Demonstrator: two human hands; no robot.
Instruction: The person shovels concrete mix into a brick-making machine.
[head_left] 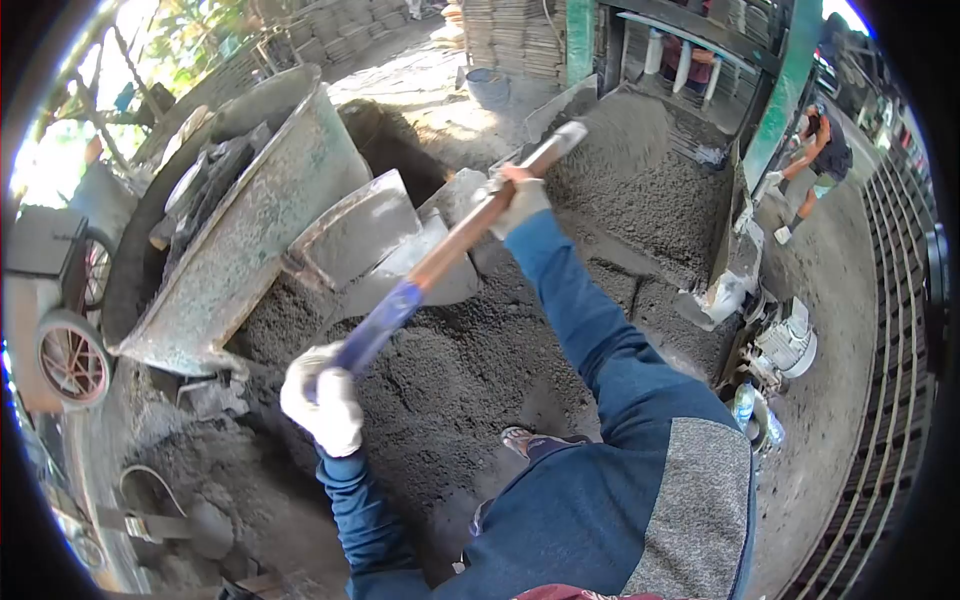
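Observation:
I grip a long wooden handle point(455, 240) with both gloved hands, and it slants up to the right across the view. Its lower part is blue, and its far tip is pale and blurred; what kind of tool it belongs to cannot be made out. My left hand point(325, 400), in a whitish glove, is closed round the blue lower end. Farther up, my right hand point(520, 205) wraps the brown wood near the far end. Below the handle lies dark grey, crumbly mix point(440, 370). Metal plates point(360, 235) stand just behind the handle.
A large, tilted metal drum point(260, 210) stands at left, near a spoked wheel point(73, 358). At upper right, a bin point(735, 225) holds more grey mix. A motor point(787, 340) and bottles point(745, 405) sit at right. Another person point(825, 155) bends over beyond a green post point(785, 100).

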